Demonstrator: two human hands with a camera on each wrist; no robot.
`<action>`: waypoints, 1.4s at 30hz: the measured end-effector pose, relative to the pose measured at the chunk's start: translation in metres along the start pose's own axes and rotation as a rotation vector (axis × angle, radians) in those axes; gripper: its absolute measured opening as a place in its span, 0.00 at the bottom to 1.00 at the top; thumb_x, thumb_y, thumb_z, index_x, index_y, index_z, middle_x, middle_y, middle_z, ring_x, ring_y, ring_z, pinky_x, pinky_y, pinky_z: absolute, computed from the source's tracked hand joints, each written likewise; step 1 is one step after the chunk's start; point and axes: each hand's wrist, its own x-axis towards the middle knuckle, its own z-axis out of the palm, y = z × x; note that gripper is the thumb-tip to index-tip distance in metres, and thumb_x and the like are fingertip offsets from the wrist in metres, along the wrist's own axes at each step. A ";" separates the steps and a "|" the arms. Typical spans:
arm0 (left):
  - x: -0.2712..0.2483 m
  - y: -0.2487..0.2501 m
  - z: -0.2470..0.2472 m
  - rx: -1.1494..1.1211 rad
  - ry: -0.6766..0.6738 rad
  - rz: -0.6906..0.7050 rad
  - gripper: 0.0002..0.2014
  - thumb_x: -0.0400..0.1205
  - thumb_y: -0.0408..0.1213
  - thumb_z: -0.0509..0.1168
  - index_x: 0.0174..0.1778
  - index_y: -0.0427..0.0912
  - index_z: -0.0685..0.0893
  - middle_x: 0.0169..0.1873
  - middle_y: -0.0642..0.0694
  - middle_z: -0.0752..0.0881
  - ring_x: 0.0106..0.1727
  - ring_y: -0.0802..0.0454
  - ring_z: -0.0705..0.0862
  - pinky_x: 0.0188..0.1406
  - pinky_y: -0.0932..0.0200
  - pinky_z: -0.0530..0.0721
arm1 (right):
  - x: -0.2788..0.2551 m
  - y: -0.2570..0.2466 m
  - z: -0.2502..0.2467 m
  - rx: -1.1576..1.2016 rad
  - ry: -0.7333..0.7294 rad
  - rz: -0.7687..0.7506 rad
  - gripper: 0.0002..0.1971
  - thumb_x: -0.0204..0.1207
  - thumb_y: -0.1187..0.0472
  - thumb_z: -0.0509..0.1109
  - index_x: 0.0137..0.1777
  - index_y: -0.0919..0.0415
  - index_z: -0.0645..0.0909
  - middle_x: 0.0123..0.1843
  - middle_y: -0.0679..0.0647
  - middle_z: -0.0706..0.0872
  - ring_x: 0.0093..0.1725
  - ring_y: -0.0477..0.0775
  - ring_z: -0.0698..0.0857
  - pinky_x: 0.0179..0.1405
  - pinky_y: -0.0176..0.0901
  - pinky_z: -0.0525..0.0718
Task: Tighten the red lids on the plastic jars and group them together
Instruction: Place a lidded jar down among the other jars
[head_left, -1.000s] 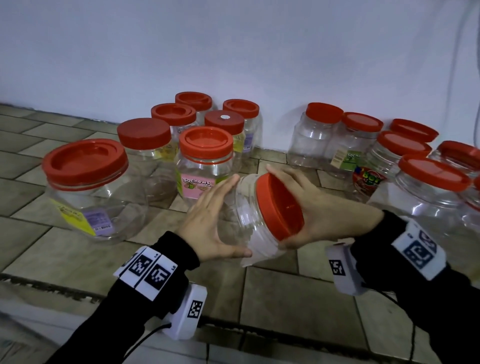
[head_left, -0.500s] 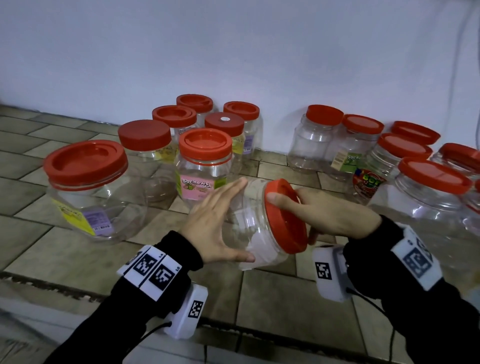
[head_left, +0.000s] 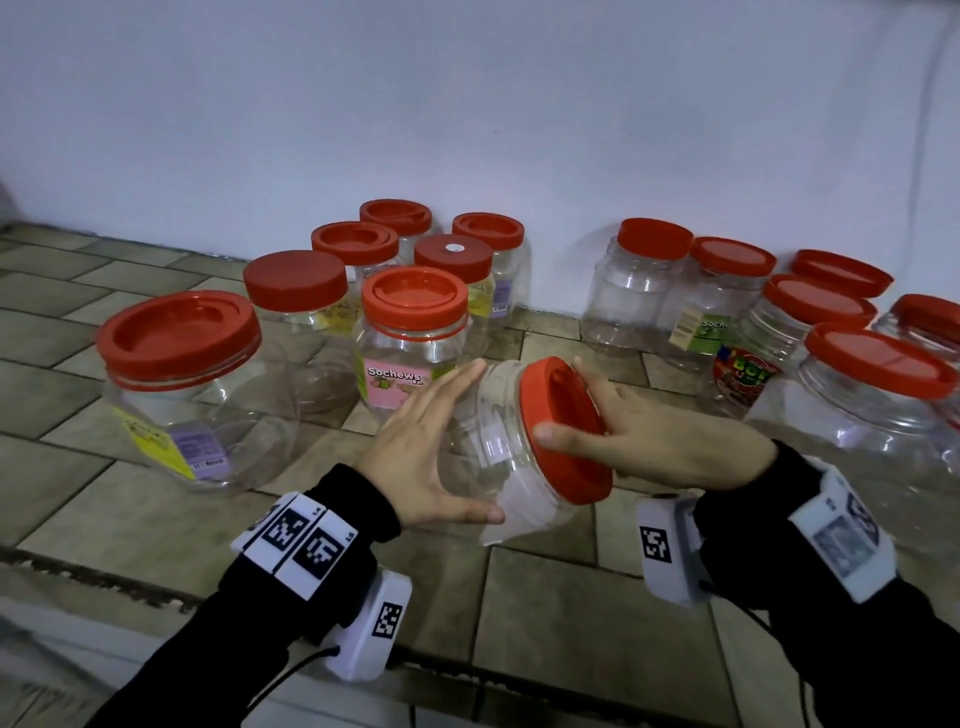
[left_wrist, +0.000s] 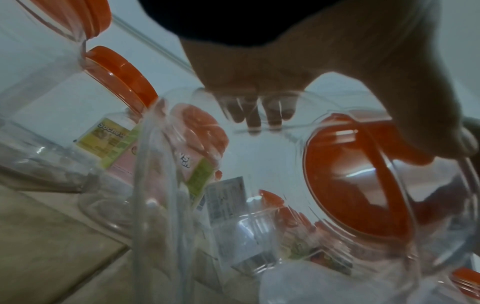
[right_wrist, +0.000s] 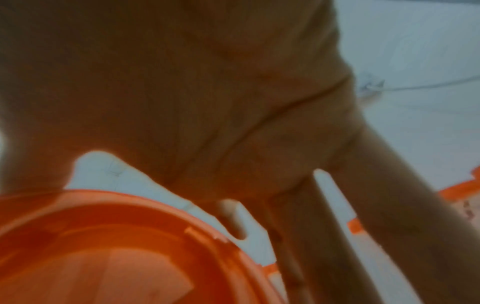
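Observation:
A clear plastic jar is held tilted above the tiled counter, its red lid facing right. My left hand clasps the jar's body, long fingers along the far side and thumb under the near side. My right hand grips the lid, with the thumb on the near rim and the fingers over the far rim. The left wrist view looks through the jar at the lid's underside. In the right wrist view the lid fills the lower left under my palm.
Several red-lidded jars stand grouped at the back left, among them a large one and a pink-labelled Sochews jar. Another cluster crowds the right, with a big jar nearest my right arm. A white wall runs behind.
My right hand has turned round the lid, the thumb swinging from beneath to the near rim. The jar has risen slightly, and my left hand keeps its hold on the body.

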 end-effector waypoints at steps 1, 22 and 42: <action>0.001 0.000 0.000 0.000 -0.004 -0.002 0.58 0.50 0.78 0.62 0.74 0.65 0.43 0.73 0.60 0.55 0.76 0.57 0.57 0.76 0.40 0.59 | -0.002 0.002 -0.004 -0.044 -0.038 -0.047 0.59 0.54 0.23 0.68 0.77 0.34 0.32 0.82 0.50 0.51 0.77 0.53 0.65 0.71 0.45 0.68; -0.008 -0.001 0.005 0.050 0.025 0.001 0.56 0.54 0.78 0.60 0.74 0.65 0.40 0.76 0.62 0.50 0.77 0.63 0.50 0.77 0.47 0.53 | 0.003 0.009 -0.002 0.093 -0.051 -0.313 0.60 0.55 0.43 0.83 0.74 0.25 0.38 0.74 0.26 0.48 0.76 0.40 0.58 0.72 0.43 0.67; 0.009 -0.003 0.013 0.129 -0.008 -0.027 0.56 0.53 0.75 0.60 0.73 0.66 0.37 0.77 0.61 0.49 0.80 0.54 0.52 0.74 0.35 0.59 | 0.015 -0.001 -0.003 0.175 0.099 0.111 0.55 0.50 0.14 0.50 0.77 0.43 0.57 0.67 0.48 0.69 0.55 0.52 0.83 0.40 0.51 0.89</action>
